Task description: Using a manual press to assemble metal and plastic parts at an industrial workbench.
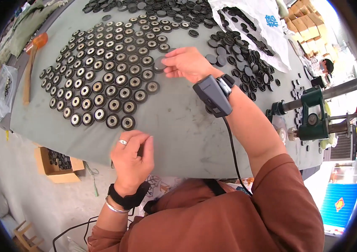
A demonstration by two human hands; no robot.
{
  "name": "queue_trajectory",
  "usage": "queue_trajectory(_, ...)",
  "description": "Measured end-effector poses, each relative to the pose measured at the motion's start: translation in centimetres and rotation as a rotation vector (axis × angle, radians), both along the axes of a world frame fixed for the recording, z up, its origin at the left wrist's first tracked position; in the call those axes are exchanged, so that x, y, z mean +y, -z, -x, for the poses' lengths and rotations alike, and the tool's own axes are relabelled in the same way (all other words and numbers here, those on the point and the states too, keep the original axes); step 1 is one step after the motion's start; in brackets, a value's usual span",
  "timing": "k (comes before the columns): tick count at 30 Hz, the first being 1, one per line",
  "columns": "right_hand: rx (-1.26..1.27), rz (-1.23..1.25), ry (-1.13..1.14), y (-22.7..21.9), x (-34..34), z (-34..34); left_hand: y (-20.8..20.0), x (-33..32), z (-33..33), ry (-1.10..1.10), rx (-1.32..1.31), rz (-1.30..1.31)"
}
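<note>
Rows of black round caps with metal bearings (108,77) set in them cover the left and middle of the grey table. At the right edge of these rows, my right hand (189,65) pinches a dark, plain round cap (159,64) between thumb and fingers, low over the tabletop. Near the table's front edge, my left hand (132,153) is curled closed just below the nearest bearings, apart from them. Whatever its fingers may hold is hidden.
Loose black caps (247,67) lie heaped at the right, beside a white plastic bag (270,38). A green metal press (312,115) stands far right. An orange-headed mallet (29,69) lies at the left. A cardboard box (63,177) sits on the floor.
</note>
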State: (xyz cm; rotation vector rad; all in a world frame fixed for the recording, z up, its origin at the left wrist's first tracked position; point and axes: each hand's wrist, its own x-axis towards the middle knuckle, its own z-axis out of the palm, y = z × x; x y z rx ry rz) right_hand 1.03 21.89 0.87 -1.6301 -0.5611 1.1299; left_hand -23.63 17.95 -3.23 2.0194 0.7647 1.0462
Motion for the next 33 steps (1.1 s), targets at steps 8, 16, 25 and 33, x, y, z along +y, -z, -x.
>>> queue_trajectory(8,-0.121,0.192,-0.188,-0.2,1.4,-1.6,-0.4,0.1,0.0,0.015,0.020,-0.036)
queue_trajectory(16,-0.450,0.225,-0.315,-0.3,0.9,-1.6,-0.5,-0.2,-0.3,0.000,0.004,0.019)
queue_trajectory(25,-1.434,-0.163,-0.250,4.4,0.2,0.8,-0.1,-0.6,-0.1,-0.020,0.102,-0.011)
queue_trajectory(33,-1.448,0.044,-0.293,1.1,-10.0,-0.6,-0.5,-0.9,-0.5,0.016,0.146,-0.139)
